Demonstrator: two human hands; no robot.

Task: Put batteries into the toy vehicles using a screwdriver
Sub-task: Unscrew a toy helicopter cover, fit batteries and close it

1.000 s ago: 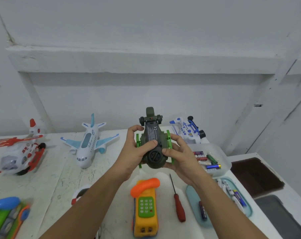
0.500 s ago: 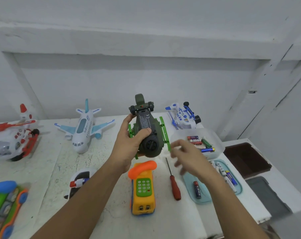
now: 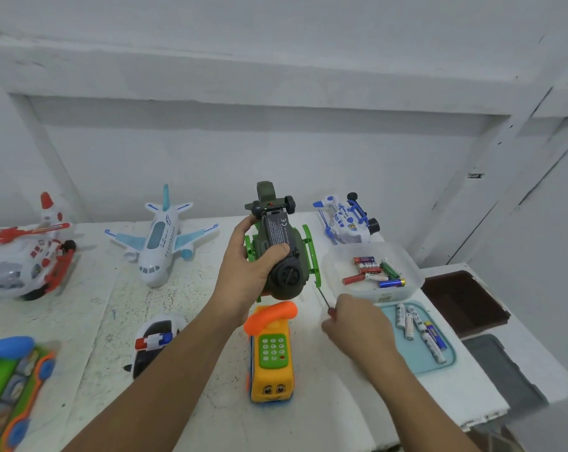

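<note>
My left hand (image 3: 246, 272) grips a dark green toy helicopter (image 3: 281, 252) held belly-up above the table, its black battery cover facing me. My right hand (image 3: 357, 324) is down on the table and curls round the red-handled screwdriver (image 3: 325, 303); only the thin shaft and a bit of red handle show past my fingers. A clear tub (image 3: 409, 272) to the right holds several coloured batteries (image 3: 372, 272). A light blue tray (image 3: 419, 363) in front of it carries more batteries (image 3: 419, 331).
On the white table (image 3: 96, 314) stand a yellow phone bus (image 3: 271, 353), a white-blue airplane (image 3: 160, 243), a red-white helicopter (image 3: 28, 256), a blue-white helicopter (image 3: 346, 220), a police car (image 3: 152, 340) and a green toy (image 3: 8, 386). Dark trays (image 3: 461, 301) lie at right.
My right hand let go of the green helicopter, dropped to the table and closed on the screwdriver. My left hand alone keeps holding the helicopter.
</note>
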